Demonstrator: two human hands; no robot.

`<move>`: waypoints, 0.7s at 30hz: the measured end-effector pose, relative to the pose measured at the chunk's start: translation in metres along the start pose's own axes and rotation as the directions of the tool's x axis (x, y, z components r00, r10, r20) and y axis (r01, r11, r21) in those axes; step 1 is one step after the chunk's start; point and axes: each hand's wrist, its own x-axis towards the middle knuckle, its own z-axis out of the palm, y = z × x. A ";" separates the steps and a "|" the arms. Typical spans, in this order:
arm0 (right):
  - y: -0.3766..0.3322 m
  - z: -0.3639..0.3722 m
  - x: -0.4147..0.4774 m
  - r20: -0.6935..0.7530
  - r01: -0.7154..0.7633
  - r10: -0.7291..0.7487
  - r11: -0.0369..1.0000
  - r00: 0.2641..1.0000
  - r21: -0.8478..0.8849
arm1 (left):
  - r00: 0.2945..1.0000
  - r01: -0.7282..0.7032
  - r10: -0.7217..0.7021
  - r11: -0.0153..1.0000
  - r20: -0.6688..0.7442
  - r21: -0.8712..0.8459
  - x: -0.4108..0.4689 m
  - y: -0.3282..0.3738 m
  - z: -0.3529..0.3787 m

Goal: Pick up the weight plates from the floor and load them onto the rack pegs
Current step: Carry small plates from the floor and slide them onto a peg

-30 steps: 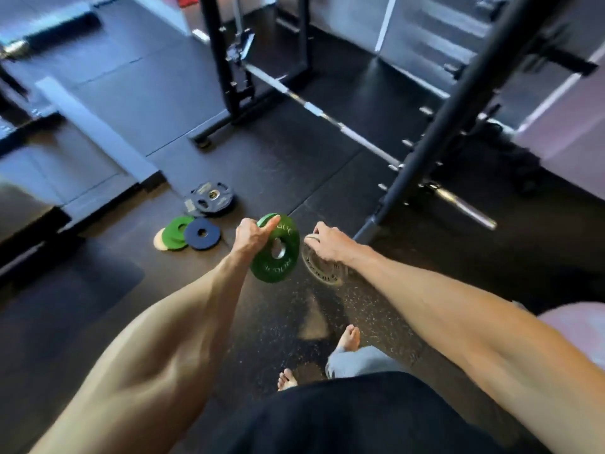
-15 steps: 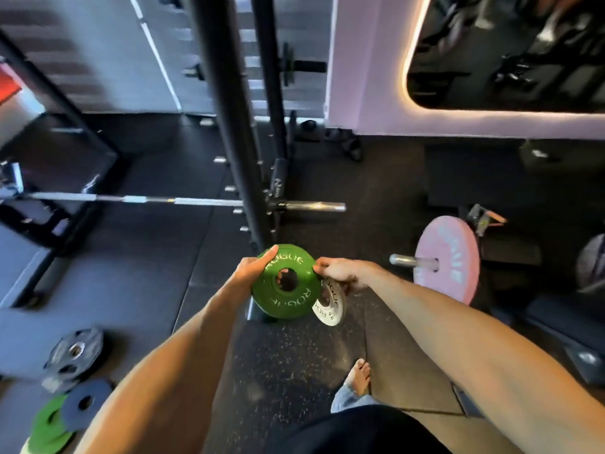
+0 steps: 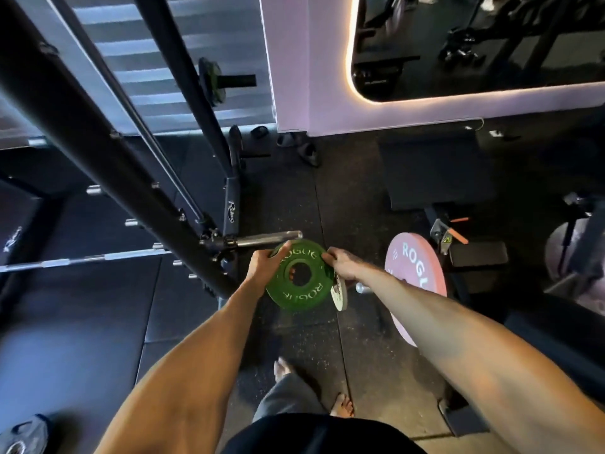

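I hold a green weight plate (image 3: pixel 299 276) upright in front of me, its face with white lettering turned to me. My left hand (image 3: pixel 264 265) grips its left edge, thumb on the rim. My right hand (image 3: pixel 342 263) touches the green plate's right edge and holds a small white plate (image 3: pixel 339 294), which hangs edge-on just behind it. The black rack upright (image 3: pixel 98 152) rises to the left. A dark peg (image 3: pixel 235 80) carrying a dark plate juts from the rear post. A short steel peg (image 3: pixel 363 287) pokes out beside a pink plate (image 3: pixel 417 273) on the right.
A barbell sleeve (image 3: pixel 268 239) sticks out just above the green plate. A grey plate (image 3: pixel 24 435) lies on the floor at the bottom left. My bare feet (image 3: pixel 342 404) stand on the black rubber floor. Slippers (image 3: pixel 304 152) lie by the pink wall with its lit mirror.
My view swung from the floor pile up to the rack. Both hands carried the green and white plates along, and the pink plate and barbell sleeve now appear closer.
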 end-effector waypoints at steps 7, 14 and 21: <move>-0.013 -0.061 0.102 -0.130 0.001 -0.005 0.999 0.992 -0.037 | 0.985 -0.172 0.163 0.949 0.057 0.265 0.123 0.055 0.012; -0.046 -0.140 0.209 -0.167 -0.059 0.047 0.996 0.985 -0.068 | 0.955 -0.296 0.248 0.840 0.163 0.455 0.252 0.133 0.011; -0.077 -0.197 0.278 -0.257 -0.096 0.065 0.989 0.964 -0.110 | 0.946 -0.321 0.262 0.830 0.190 0.456 0.348 0.184 0.018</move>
